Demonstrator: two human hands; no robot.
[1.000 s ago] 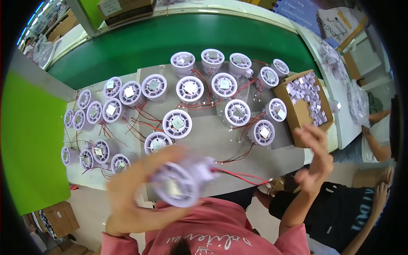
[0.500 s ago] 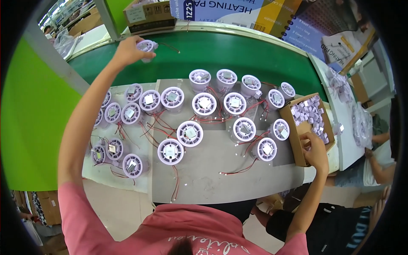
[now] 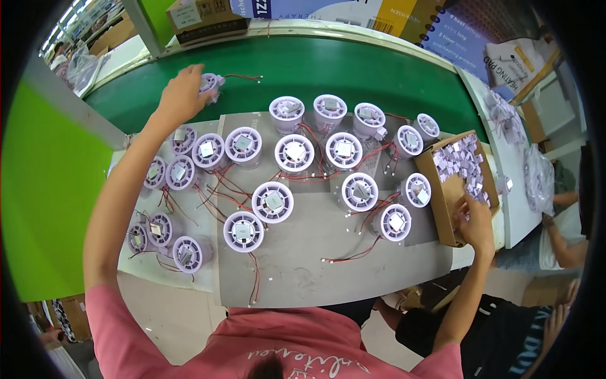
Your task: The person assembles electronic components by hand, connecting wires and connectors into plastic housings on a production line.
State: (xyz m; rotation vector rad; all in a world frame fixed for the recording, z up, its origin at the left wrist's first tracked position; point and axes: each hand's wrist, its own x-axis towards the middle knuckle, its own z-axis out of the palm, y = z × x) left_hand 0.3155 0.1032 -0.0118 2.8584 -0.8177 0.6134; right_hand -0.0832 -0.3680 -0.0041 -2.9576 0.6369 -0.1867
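Clearly the left hand (image 3: 182,95) is stretched far to the upper left of the frame, its grip closed around a small white round unit with red wires (image 3: 211,84), held just over the green conveyor belt (image 3: 328,69). The red wires trail off to the right of the hand, above the belt. To do this well, I judge the unit should go down flat and upright on the belt with its wires laid alongside, so they do not snag on the belt's edge or on the units behind.

Meanwhile the right hand (image 3: 475,221) sits at the right of the frame, fingers dipped over the near rim of an open cardboard box (image 3: 442,208). Whether its grip has closed on anything I cannot tell; the fingertips are hidden among the contents. A single piece picked cleanly, rather than a pinch of several, would serve best.

That box holds a heap of small pale square pieces (image 3: 464,165), piled toward its far end, with the bare cardboard floor showing nearer the hand.

Across the middle of the frame the grey table (image 3: 303,265) carries many more white round units (image 3: 273,202), standing upright in loose rows, each with a small square set in its top and red wires straggling between them. A further group stands at the left on a lighter sheet (image 3: 151,262). Brown boxes (image 3: 208,16) stand beyond the belt at the top of the frame.
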